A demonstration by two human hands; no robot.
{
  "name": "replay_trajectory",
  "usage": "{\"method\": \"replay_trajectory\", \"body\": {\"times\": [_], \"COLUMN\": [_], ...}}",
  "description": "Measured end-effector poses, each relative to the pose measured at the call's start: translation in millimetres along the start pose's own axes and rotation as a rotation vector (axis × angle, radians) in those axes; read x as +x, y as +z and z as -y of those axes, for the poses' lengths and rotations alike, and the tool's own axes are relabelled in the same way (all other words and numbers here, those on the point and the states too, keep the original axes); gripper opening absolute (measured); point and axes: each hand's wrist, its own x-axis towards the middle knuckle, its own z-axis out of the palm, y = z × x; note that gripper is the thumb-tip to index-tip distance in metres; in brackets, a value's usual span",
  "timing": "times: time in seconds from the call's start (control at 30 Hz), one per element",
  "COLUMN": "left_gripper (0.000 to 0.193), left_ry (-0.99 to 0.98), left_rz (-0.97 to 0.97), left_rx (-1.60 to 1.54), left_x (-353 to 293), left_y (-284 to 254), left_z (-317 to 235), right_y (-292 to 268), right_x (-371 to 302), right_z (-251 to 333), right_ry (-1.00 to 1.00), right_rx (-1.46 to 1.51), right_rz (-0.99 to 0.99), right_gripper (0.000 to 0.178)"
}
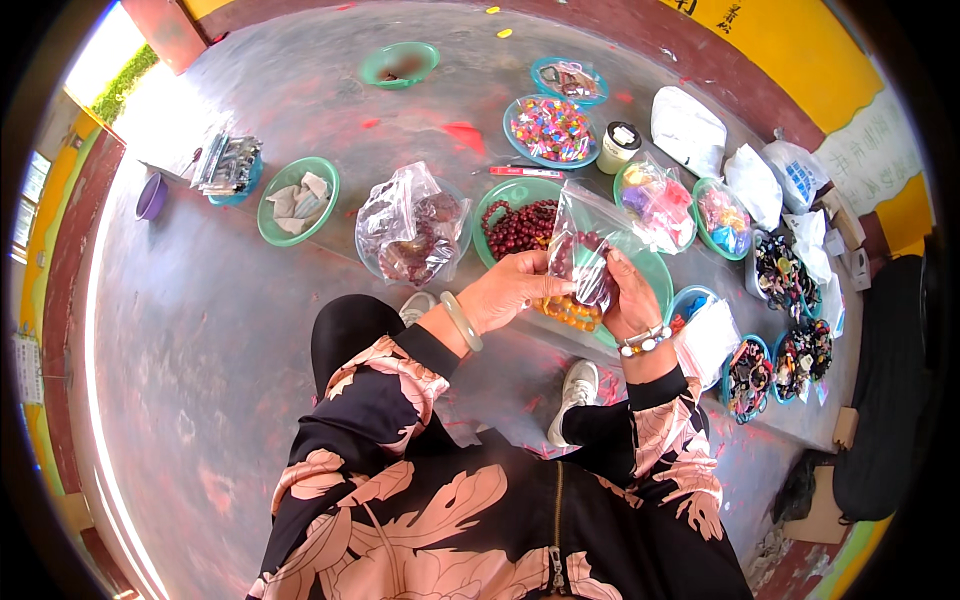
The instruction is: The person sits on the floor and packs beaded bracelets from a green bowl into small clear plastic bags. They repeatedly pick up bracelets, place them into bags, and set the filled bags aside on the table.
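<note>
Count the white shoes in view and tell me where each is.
2: the left shoe, partly hidden, just beyond the left cuff; the right shoe, between the left cuff and the right cuff.

Purple bowl (151, 198) far L, multicol. pcs (550, 128) in blue bowl (572, 162) nr lidded cup (618, 150), white bag (688, 130) to R
</note>
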Motion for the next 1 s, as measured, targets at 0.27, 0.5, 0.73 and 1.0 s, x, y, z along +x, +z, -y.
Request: {"method": "replay_trajectory", "body": {"times": [0.27, 0.5, 0.73, 1.0], "left_gripper": [0.023, 0.02, 0.019, 0.019], "left_ry": [-0.021, 0.036, 0.111, 0.41], "left_rz": [-0.196, -0.223, -0.195, -0.354], "left_rx": [-0.171, -0.196, -0.231, -0.283], "left_x": [-12.3, -18.8, -30.2, -43.1], "left_y": [-10.6, -39.1, -57.5, -122.9], "left_z": [6.6, 10.5, 2.8, -16.0], "right_y": [16.7, 23.4, 13.4, 11.3], "right_x": [9.6, 15.0, 20.1, 19.7], "right_z": [-17.8, -17.8, -26.8, -21.5], "right_ry": [0.134, 0.212, 0.252, 0.289], "right_rx": [0.038, -0.116, -0.272, -0.288], "right_rz": [-0.179, -0.117, -0.061, -0.053], "right_gripper": [0.026, 0.029, 0.034, 0.035]}}
